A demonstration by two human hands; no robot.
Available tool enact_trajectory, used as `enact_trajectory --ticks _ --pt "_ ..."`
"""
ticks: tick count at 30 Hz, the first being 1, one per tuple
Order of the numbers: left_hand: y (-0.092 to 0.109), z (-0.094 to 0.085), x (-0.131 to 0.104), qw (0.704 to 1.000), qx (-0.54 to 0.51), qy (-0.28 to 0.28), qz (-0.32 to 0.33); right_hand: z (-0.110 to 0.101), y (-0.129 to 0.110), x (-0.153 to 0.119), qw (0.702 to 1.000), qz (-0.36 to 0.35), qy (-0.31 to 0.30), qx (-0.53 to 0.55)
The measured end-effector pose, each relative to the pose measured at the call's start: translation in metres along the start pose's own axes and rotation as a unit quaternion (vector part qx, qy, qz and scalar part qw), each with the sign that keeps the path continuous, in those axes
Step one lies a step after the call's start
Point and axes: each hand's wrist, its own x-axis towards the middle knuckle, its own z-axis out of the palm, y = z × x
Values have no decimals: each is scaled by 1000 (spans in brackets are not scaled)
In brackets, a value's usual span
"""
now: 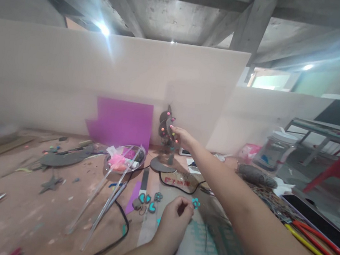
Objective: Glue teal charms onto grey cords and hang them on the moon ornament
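My right hand (181,135) reaches forward, its fingers closed at the edge of a dark grey craft piece (164,126) dotted with small pink, orange and yellow beads. This piece stands upright above a grey flat base (161,166). Nearer to me, my left hand (176,215) is curled with thumb and fingertips together; anything between them is hidden. Around it lie small grey and turquoise pieces: a flower (195,203) just right of the fingertips, another flower (158,196) to the left, and a heart-like shape (152,207).
A bowl (107,165) of pink and purple bits stands left, with two clear sticks (111,203) leaning on it. A black cable (126,222) crosses the table. Scissors with red and yellow handles (321,246), a phone (321,224) and a clear jar (276,151) are right. A purple sheet (123,123) leans behind.
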Motion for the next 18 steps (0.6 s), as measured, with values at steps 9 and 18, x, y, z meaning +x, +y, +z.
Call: enact_trajectory --ticks 9,18 --pt "-3 -1 1 1000 -2 -2 11 18 3 2 998 33 -57 11" --pt "-4 0 2 1000 -3 2 8 11 -15 -20 993 57 -97 24"
